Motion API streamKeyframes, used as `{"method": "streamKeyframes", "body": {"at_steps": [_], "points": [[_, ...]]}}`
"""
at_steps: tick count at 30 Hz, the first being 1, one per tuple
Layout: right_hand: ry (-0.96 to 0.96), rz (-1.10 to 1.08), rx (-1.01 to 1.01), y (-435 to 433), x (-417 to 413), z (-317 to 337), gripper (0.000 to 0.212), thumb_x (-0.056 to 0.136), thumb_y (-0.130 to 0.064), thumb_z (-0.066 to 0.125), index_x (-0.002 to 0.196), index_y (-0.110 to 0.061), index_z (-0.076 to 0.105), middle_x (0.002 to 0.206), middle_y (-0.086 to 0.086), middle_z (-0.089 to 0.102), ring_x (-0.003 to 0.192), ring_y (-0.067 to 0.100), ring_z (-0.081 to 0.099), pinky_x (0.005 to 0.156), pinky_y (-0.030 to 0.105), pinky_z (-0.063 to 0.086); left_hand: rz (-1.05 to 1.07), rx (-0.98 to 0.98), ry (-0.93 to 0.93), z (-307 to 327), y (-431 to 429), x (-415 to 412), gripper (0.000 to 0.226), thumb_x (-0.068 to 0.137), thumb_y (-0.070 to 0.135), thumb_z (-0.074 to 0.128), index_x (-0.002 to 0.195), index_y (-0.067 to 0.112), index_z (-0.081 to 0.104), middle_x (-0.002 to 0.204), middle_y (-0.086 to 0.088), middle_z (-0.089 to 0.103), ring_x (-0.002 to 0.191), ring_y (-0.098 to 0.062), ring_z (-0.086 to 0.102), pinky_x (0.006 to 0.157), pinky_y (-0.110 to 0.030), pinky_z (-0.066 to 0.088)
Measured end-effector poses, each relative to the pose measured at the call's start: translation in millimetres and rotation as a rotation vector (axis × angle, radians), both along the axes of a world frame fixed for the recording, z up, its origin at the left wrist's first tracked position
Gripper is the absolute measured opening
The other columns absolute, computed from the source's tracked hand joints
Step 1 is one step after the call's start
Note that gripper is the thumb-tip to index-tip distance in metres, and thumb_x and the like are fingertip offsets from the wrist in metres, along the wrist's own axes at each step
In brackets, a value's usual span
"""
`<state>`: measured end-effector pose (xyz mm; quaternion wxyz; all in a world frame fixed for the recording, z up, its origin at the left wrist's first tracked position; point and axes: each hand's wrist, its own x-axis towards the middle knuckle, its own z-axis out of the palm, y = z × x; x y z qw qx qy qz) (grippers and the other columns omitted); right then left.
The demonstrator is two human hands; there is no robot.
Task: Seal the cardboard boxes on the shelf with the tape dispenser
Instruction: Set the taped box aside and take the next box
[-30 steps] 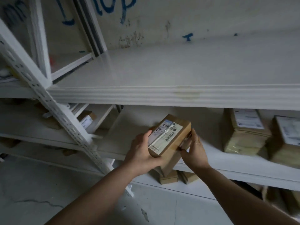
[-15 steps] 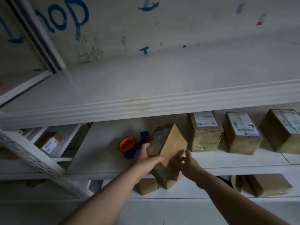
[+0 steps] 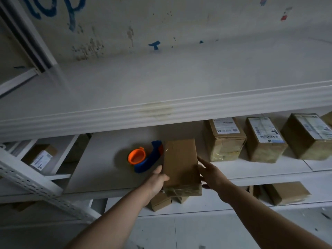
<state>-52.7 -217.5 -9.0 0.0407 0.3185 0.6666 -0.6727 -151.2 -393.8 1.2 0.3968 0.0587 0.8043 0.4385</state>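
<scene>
A plain brown cardboard box (image 3: 180,163) lies lengthwise at the front edge of the middle shelf (image 3: 107,177), its taped end facing me. My left hand (image 3: 158,180) grips its near left side, thumb on top. My right hand (image 3: 210,174) rests against its right side with the fingers nearly straight. A tape dispenser (image 3: 143,157), blue with an orange spool, lies on the shelf just left of and behind the box.
Three labelled, taped boxes (image 3: 224,139) (image 3: 264,139) (image 3: 307,135) stand in a row to the right on the same shelf. More boxes (image 3: 285,192) sit on the lower shelf. A thick upper shelf (image 3: 161,112) overhangs. A perforated white upright (image 3: 30,182) slants at left.
The box has been turned from a tilted, lifted pose to lying flat on the shelf, plain face up. The view has shifted, so the dispenser and the row of boxes show more fully.
</scene>
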Motion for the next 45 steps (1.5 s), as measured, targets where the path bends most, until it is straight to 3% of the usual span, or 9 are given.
{"method": "streamKeyframes", "body": {"at_steps": [8, 15, 20, 23, 31, 35, 38, 42, 45], "points": [[0.013, -0.079, 0.03, -2, 3, 19, 0.08, 0.075, -0.037, 0.077, 0.141, -0.021, 0.034, 0.13, 0.003, 0.047, 0.11, 0.023, 0.055, 0.076, 0.028, 0.053, 0.11, 0.058, -0.088, 0, -4, 2, 0.047, 0.1, 0.01, 0.03, 0.143, 0.028, 0.032, 0.136, -0.01, 0.051, 0.108, -0.027, 0.058, 0.091, -0.041, 0.052], [-0.012, -0.02, -0.059, -12, -1, 20, 0.04, 0.094, -0.047, 0.049, 0.114, -0.012, 0.056, 0.106, 0.009, 0.062, 0.099, 0.025, 0.062, 0.088, 0.042, 0.055, 0.188, -0.051, 0.146, 10, 10, 3, 0.04, 0.099, 0.038, 0.035, 0.135, 0.025, 0.047, 0.127, -0.005, 0.056, 0.111, -0.026, 0.055, 0.099, -0.045, 0.046], [0.043, -0.077, 0.062, -4, 3, 22, 0.035, 0.093, -0.051, 0.046, 0.114, -0.025, 0.057, 0.097, -0.005, 0.065, 0.09, 0.019, 0.065, 0.068, 0.028, 0.049, 0.169, -0.004, -0.014, 28, 18, 5, 0.059, 0.094, 0.064, 0.024, 0.138, 0.028, 0.042, 0.129, -0.008, 0.055, 0.11, -0.021, 0.054, 0.08, -0.034, 0.048], [0.077, -0.119, 0.051, -2, 5, 26, 0.041, 0.09, -0.055, 0.047, 0.111, -0.023, 0.061, 0.103, -0.002, 0.068, 0.088, 0.016, 0.065, 0.062, 0.024, 0.041, 0.263, 0.025, -0.098, 23, 16, 2, 0.068, 0.087, 0.072, 0.028, 0.125, 0.021, 0.055, 0.121, -0.009, 0.062, 0.112, -0.03, 0.056, 0.099, -0.046, 0.045], [0.122, -0.176, -0.055, -1, 5, 31, 0.068, 0.064, -0.069, 0.062, 0.113, -0.021, 0.059, 0.109, -0.001, 0.066, 0.104, 0.019, 0.06, 0.091, 0.042, 0.046, 0.16, 0.092, -0.173, 31, 17, 9, 0.072, 0.074, 0.084, 0.038, 0.112, 0.028, 0.061, 0.111, -0.006, 0.066, 0.102, -0.027, 0.061, 0.089, -0.045, 0.05], [0.146, -0.123, -0.059, 4, 11, 24, 0.035, 0.082, -0.024, 0.072, 0.112, -0.016, 0.056, 0.11, 0.006, 0.062, 0.106, 0.024, 0.059, 0.099, 0.05, 0.046, 0.039, 0.101, -0.015, 32, 11, 13, 0.034, 0.083, 0.04, 0.064, 0.113, 0.03, 0.05, 0.12, 0.007, 0.055, 0.108, -0.013, 0.051, 0.098, -0.04, 0.047], [0.146, -0.058, -0.063, 1, 18, 19, 0.059, 0.078, 0.013, 0.06, 0.124, -0.02, 0.042, 0.114, 0.007, 0.052, 0.106, 0.027, 0.055, 0.086, 0.038, 0.053, -0.064, 0.028, 0.18, 33, 9, 15, 0.062, 0.083, 0.008, 0.065, 0.128, 0.04, 0.036, 0.122, 0.013, 0.048, 0.11, -0.011, 0.047, 0.094, -0.032, 0.043], [0.159, 0.007, -0.081, -5, 24, 13, 0.072, 0.077, 0.021, 0.053, 0.13, -0.026, 0.038, 0.117, 0.01, 0.05, 0.104, 0.026, 0.053, 0.073, 0.029, 0.052, -0.131, -0.11, 0.366, 33, 13, 15, 0.057, 0.08, -0.001, 0.064, 0.121, 0.033, 0.043, 0.121, 0.007, 0.053, 0.104, -0.015, 0.05, 0.072, -0.021, 0.044], [0.174, 0.001, -0.102, -5, 21, 14, 0.077, 0.077, 0.022, 0.05, 0.132, -0.031, 0.038, 0.119, 0.01, 0.05, 0.106, 0.024, 0.052, 0.073, 0.027, 0.052, -0.094, -0.079, 0.266, 33, 11, 14, 0.042, 0.076, 0.006, 0.07, 0.109, 0.026, 0.052, 0.115, 0.007, 0.059, 0.104, -0.014, 0.054, 0.088, -0.031, 0.047]]}}
